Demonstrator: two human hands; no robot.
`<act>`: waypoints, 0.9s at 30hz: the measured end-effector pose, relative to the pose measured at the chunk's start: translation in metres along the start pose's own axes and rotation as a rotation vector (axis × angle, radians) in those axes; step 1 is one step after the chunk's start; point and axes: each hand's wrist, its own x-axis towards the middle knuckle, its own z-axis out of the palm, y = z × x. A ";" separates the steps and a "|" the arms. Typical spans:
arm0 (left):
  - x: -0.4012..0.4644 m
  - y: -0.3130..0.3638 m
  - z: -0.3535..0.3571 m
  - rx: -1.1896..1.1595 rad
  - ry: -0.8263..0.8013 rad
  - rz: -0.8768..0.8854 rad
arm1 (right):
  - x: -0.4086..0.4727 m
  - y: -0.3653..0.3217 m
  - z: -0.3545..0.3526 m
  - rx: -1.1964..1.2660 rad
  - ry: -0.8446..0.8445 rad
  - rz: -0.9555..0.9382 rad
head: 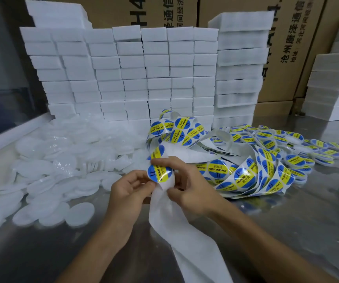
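1. Head view, a little below the centre of the frame: my left hand point(130, 190) has its fingers curled and pinches the lower left edge of a round blue-and-yellow sticker point(160, 173) printed "SOLDERING PASTE".
2. My right hand point(189, 193) is just beside the left. Its forefinger lies across the top of the sticker, while its thumb and other fingers pinch the white backing strip point(176, 231) right under it.
3. The sticker is held between both hands, above the table. I cannot tell whether it is fully off the backing strip.
4. The backing strip hangs from the hands and runs to the lower middle edge of the frame, across the steel table point(287, 231).
5. Right of centre, a loose heap of label strip point(246, 174) carrying the same stickers lies on the table.
6. At the far right is a spread of labelled lids point(299, 139).
7. On the left lies a pile of plain white discs point(52, 170).
8. Across the upper frame stand stacked white foam blocks point(134, 74), with cardboard cartons point(287, 48) behind them.
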 end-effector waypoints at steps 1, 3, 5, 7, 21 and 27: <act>0.000 0.000 0.000 -0.002 0.021 -0.016 | -0.001 0.002 0.000 -0.053 0.041 -0.010; 0.002 0.000 -0.001 -0.017 0.076 -0.041 | -0.003 0.006 0.001 -0.185 0.143 -0.060; 0.004 0.000 -0.003 -0.026 0.118 -0.050 | -0.004 0.012 0.000 -0.364 0.182 -0.149; 0.004 -0.001 -0.005 -0.019 0.125 -0.052 | -0.004 0.017 0.000 -0.529 0.174 -0.232; 0.003 -0.006 -0.004 0.195 0.012 0.100 | -0.002 0.019 0.004 -0.879 0.248 -0.511; 0.005 -0.009 -0.008 0.363 0.023 0.195 | -0.004 0.021 0.005 -0.524 0.336 -0.211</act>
